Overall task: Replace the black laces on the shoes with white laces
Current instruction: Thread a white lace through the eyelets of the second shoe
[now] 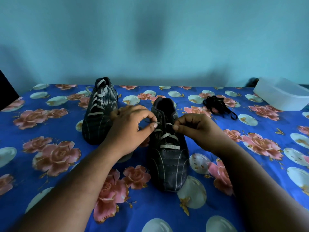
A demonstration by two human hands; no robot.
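Dark stitched leather shoe [168, 158] lies lengthwise, toe toward the viewer. Left hand [132, 126] and right hand [195, 126] each pinch an end of the flat white lace [169, 146]; the eyelets are obscured.

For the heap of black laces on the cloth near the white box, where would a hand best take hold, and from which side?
Best guess: pinch the loose loop trailing from the black laces toward the near right, coming from above. It lies flat and apart from the tangled heap, and the white box crowds the far right side. Both hands are busy: left hand and right hand each pinch the white lace.
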